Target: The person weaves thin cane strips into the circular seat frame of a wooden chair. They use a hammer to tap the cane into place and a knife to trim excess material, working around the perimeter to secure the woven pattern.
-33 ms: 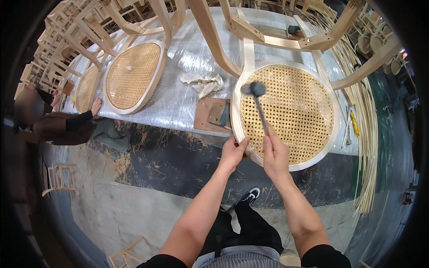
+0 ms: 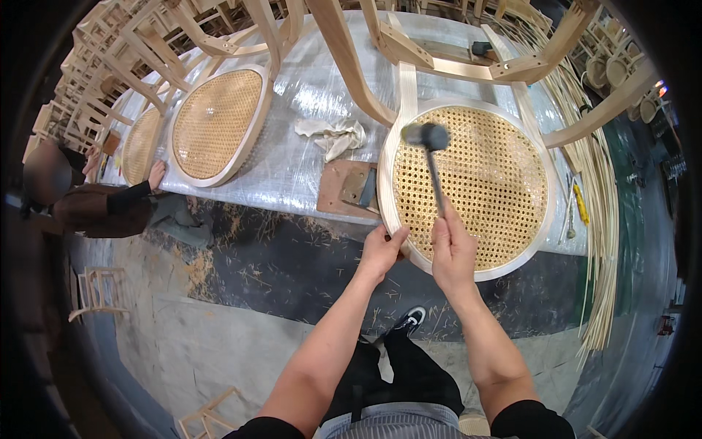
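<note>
In front of me a wooden chair with a round woven cane seat (image 2: 482, 197) lies on the wrapped table. My left hand (image 2: 382, 254) is closed on the pale seat rim (image 2: 390, 197) at its near left, thumb on top. My right hand (image 2: 455, 256) grips the handle of a dark-headed mallet (image 2: 434, 137) over the cane. The mallet head is slightly blurred by the far left part of the rim; whether it touches the seat I cannot tell.
Left of the seat are a white cloth (image 2: 333, 139) and a brown board (image 2: 336, 189) with a metal piece. Long cane strips (image 2: 603, 241) hang at the right, by a yellow-handled tool (image 2: 580, 203). Another cane-seated chair (image 2: 219, 124) and a co-worker (image 2: 102, 208) are at the left.
The mallet head has shifted slightly to the right, with my right hand moving a little along. My left hand stays on the rim.
</note>
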The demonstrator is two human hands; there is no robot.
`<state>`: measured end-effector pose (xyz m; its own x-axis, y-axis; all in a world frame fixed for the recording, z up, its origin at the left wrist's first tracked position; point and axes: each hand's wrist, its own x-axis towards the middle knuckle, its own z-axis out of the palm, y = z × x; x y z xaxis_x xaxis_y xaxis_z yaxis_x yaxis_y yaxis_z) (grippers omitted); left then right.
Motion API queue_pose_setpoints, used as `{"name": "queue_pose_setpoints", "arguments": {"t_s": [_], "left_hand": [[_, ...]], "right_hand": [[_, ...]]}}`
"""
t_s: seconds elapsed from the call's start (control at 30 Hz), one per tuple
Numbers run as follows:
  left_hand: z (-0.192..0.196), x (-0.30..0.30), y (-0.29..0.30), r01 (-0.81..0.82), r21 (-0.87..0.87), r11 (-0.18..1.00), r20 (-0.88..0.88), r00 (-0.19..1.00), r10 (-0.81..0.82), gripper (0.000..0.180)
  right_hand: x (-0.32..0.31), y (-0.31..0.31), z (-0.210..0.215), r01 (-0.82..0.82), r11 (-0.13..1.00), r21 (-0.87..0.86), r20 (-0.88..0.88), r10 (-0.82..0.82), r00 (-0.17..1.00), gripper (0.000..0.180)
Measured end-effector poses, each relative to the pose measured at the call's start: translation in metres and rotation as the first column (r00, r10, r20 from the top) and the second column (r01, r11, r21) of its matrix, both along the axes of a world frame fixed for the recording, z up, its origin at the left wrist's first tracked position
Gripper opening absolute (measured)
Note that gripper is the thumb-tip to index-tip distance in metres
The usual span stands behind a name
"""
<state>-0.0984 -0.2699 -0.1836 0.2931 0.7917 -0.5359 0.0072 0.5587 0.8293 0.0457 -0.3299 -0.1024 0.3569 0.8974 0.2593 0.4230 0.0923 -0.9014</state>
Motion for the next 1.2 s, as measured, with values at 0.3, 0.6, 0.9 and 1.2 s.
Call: {"name": "queue_pose_setpoints", "arguments": {"t_s": [0.3,0.6,0.9,1.2], "left_hand": [[0.001,0.000,0.006,0.071,-0.061,0.996,-0.066,0.995,-0.075,0.030],[0.007,-0.001,0.011,0.134,-0.101,0.986,0.077,0.989,-0.127,0.027],[0.011,-0.004,0.022,0.273,-0.131,0.953,0.020,0.962,-0.272,0.029],[0.002,0.000,0.023,0.263,-0.109,0.959,0.070,0.964,-0.257,0.023]], "right_hand": [[-0.007,0.025,-0.003,0.054,0.960,-0.275,0.060,-0.040,0.997,0.042],[-0.016,0.031,-0.002,0.110,0.946,-0.305,0.032,-0.106,0.994,0.044],[-0.019,0.035,0.001,0.226,0.918,-0.327,0.068,-0.216,0.974,0.040],[-0.010,0.004,0.028,0.021,0.942,-0.335,-0.371,-0.152,0.916,0.051]]}}
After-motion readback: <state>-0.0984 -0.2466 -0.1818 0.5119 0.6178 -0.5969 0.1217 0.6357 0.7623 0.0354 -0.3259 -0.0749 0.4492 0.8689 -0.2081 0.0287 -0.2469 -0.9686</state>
